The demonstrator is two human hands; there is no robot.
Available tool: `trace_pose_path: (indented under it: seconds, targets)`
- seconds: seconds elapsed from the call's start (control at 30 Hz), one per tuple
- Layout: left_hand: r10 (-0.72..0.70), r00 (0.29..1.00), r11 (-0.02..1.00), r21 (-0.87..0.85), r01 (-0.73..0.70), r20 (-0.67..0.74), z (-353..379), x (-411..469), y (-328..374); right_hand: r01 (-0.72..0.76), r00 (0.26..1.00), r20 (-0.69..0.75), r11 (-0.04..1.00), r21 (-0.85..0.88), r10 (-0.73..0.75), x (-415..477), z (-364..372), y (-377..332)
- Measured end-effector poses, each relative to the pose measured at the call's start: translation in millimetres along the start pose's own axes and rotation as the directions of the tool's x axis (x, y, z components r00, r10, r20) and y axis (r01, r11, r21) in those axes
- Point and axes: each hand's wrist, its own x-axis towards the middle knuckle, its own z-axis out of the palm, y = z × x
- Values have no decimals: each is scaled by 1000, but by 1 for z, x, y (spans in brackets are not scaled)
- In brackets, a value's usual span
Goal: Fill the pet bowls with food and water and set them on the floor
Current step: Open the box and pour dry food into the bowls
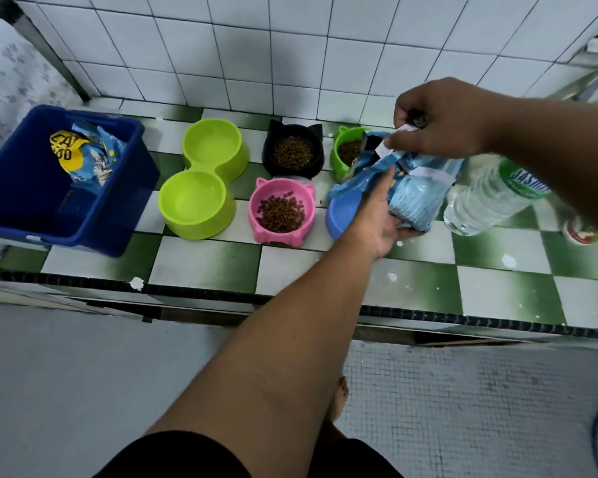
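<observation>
We hold the food bag [418, 188] in both hands at the right of the tiled counter [204, 260]. Our left hand [377, 219] grips it from below; our right hand [439, 122] pinches its torn top. The bag tilts over the blue bowl [342, 210], hiding most of it. Kibble lies in the pink bowl [282, 210], the black bowl [292, 151] and the far green bowl [342, 150]. The double bowl [204, 177] appears to hold water. A bottle [487, 198] stands right; a tub [32, 188] sits left.
</observation>
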Motion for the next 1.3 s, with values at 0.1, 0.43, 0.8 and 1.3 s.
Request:
trace_pose_path:
  seconds: [0.1, 0.43, 0.8, 1.3]
  targets:
    - [-24, 999, 998, -57, 25, 21, 5, 9, -21, -2, 999, 47, 999, -39, 4, -1, 11, 11]
    - [-109, 994, 980, -172, 103, -27, 15, 9, -57, -3, 986, 167, 997, -80, 17, -2, 51, 40]
    - [-76, 996, 966, -253, 60, -52, 23, 25, -66, 29, 981, 194, 992, -121, -5, 8, 56, 43]
    - [-101, 995, 977, -188, 100, 1, 15, 34, -68, 15, 982, 188, 995, -96, 3, 3, 57, 47]
